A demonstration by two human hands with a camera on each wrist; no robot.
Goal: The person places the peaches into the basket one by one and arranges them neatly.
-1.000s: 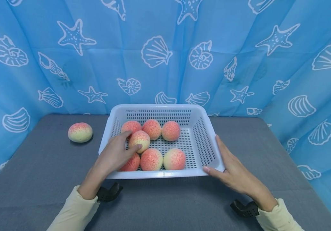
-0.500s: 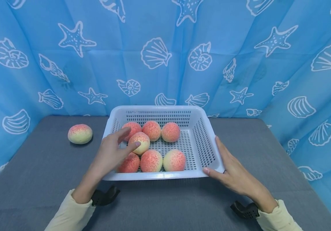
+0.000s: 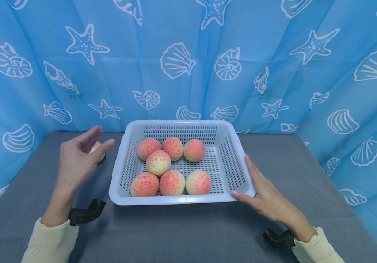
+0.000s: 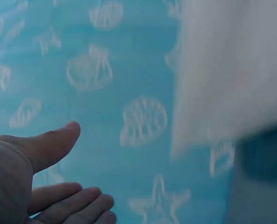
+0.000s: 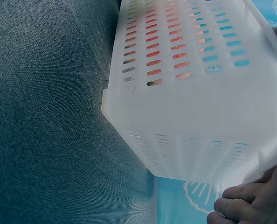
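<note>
My left hand (image 3: 78,160) is over the left part of the table, thumb and fingers apart, with nothing held. Just beyond it lies a single pink-and-cream peach (image 3: 94,147), mostly hidden behind the hand. In the left wrist view the same hand (image 4: 68,186) shows its thumb spread from loosely bent fingers. My right hand (image 3: 267,197) grips the right front corner of the white plastic basket (image 3: 188,199), thumb over the rim and fingers along the outer side. Several peaches (image 3: 172,182) sit in the basket, one peach (image 3: 158,163) between the back and front rows.
A grey cloth (image 3: 188,233) covers the table. Behind and at both sides hangs a blue curtain (image 3: 195,91) with white shells and starfish. The basket's perforated side (image 5: 185,107) and the fingers on its rim show in the right wrist view.
My left hand has let go of the peach in the basket and moved left, out over the lone peach on the table. The right hand and the basket have stayed in place.
</note>
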